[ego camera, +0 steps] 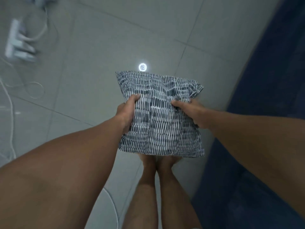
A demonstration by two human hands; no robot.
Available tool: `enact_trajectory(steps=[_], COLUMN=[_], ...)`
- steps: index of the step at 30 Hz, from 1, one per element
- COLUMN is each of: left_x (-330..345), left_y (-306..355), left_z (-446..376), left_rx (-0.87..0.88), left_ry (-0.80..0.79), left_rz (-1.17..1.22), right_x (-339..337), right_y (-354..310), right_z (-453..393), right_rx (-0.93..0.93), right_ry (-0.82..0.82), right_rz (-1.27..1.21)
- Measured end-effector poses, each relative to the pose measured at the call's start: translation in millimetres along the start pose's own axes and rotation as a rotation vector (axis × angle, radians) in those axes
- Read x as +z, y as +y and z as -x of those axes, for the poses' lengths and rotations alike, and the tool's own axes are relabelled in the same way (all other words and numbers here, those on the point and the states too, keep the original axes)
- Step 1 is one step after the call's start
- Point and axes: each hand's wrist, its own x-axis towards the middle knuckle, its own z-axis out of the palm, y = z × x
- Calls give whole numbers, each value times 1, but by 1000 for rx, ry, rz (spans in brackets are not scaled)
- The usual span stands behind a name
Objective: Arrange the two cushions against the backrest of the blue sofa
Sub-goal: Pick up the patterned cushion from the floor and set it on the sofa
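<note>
The feet (158, 160) are mostly covered by the held cushion (160, 116); the blue sofa (264, 113) is cut off by the right edge; the power strip (14, 42) at the upper left is blurred by motion

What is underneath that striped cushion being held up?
Below the cushion, held by the left hand and right hand, are the grey tiled floor and bare legs. The feet are covered.

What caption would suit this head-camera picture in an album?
Both hands, left hand and right hand, grip a patterned cushion above the tiled floor, beside the blue sofa.
</note>
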Motion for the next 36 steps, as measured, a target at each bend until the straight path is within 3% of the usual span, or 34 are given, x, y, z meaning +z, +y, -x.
enact_trajectory(steps=[7,14,24,28,36], left_x=[-8,-6,-14,1,43], left_y=[66,124,196,238,298], left_z=[78,185,342,414,538], left_rx=[206,395,595,731,908], left_ry=[4,-31,-32,-110,-278], left_rz=[-6,7,-23,-44,-129], right_x=[-35,-80,-153,-185,-253], right_y=[-56,-101,-126,-138,-155], right_z=[78,194,361,424,544], right_rx=[-210,-405,-371,-438,-639], right_ry=[56,264,288,342,608], right_rz=[-91,-262,-694,-764,-888])
